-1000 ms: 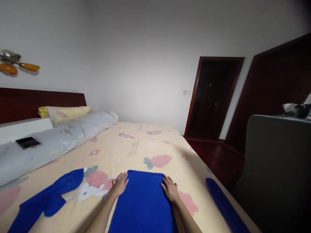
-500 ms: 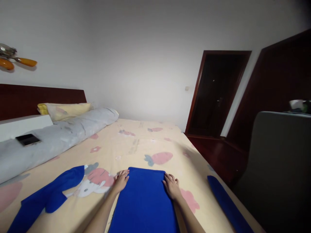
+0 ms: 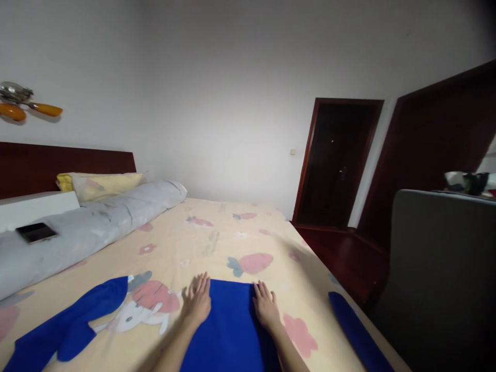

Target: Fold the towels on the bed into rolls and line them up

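Observation:
A flat blue cloth [image 3: 231, 325] lies on the bed in front of me, its far edge straight and its near end cut off by the bottom of the view. My left hand [image 3: 199, 299] rests on its far left corner, fingers stretched forward. On the far right corner lies my right hand [image 3: 265, 305], also flat with its fingers extended. To the left, a crumpled blue garment piece [image 3: 83, 320] is spread on the sheet. A narrow rolled or folded blue strip [image 3: 356, 330] lies along the right edge of the bed.
The bed sheet [image 3: 217, 243] has carrots and rabbits printed on it. A long grey bolster [image 3: 127, 206] bears a phone [image 3: 36, 232]; a yellow pillow [image 3: 112, 186] sits behind it. A dark chair back [image 3: 437, 268] stands at the right, beyond the bed's edge.
Both hands have gone from gripping the cloth's far corners to lying flat with fingers straightened. The view has tilted up slightly, so everything sits lower in the picture.

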The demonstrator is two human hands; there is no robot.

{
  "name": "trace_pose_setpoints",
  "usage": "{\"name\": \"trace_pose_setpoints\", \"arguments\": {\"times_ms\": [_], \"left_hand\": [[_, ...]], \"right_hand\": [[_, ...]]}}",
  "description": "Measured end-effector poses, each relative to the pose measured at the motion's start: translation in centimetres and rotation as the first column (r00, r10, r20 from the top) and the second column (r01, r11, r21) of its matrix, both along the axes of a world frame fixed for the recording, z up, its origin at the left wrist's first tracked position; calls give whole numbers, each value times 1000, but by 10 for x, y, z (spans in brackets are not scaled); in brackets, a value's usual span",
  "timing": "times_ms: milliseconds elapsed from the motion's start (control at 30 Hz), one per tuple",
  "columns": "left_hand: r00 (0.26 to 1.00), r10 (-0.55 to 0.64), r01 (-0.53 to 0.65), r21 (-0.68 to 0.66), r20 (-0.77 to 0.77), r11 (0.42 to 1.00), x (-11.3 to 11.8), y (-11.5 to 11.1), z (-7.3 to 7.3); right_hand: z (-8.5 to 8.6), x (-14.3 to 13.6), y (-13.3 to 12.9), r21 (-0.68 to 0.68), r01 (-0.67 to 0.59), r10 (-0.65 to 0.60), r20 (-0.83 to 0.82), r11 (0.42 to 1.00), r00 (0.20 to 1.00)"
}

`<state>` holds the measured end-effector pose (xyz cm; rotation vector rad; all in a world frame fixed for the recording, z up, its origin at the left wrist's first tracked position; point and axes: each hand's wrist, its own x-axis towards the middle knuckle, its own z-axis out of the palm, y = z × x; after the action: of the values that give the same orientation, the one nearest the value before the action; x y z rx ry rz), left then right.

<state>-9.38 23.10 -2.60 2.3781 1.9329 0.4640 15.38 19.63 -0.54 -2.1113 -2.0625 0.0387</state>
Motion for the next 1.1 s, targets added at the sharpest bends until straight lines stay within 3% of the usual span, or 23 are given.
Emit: {"name": "trace_pose_setpoints", "arguments": {"times_ms": [67,167,233,400,467,533,667,767,867,1000,1100], "left_hand": [[994,-111,112,60,-19,992,27,-8,-3],[981,-194,194,-7,-4,981,49,-15,-7],[991,-135,135,-53,-6,989,40,-14,-8],[997,35,-38,-57,-62,998,-17,-12,2],[996,59,-58,21,-68,998,-20,-21,5],[998,33,-28,101,-48,994,-7,-38,5],[987,-159,159,7,-12,987,34,-88,-19],[975,-221,222,-95,29,970,39,-123,-44],[976,-208,212,-75,58,974,15,-147,-57],[991,-129,132,-65,41,989,-38,-166,-53],[1000,6,-5,-72,3,997,-67,-177,-51]], "right_hand": [[-2,-29,-2,18,-88,89,-45,996,995],[-9,-55,-7,9,-211,211,-107,977,972],[-12,-47,-9,-2,-182,181,-96,983,979],[-3,8,-15,-60,35,-37,-28,998,999],[2,7,-21,-45,78,-77,9,996,997],[3,-12,-34,7,62,-62,7,998,998],[-21,-62,-76,52,-173,178,-137,984,974],[-45,-73,-110,41,-268,271,-198,963,942],[-56,-54,-134,87,-250,261,-158,964,952],[-57,-7,-154,124,-152,166,-111,981,980],[-58,15,-163,93,-37,45,-83,995,996]]}}
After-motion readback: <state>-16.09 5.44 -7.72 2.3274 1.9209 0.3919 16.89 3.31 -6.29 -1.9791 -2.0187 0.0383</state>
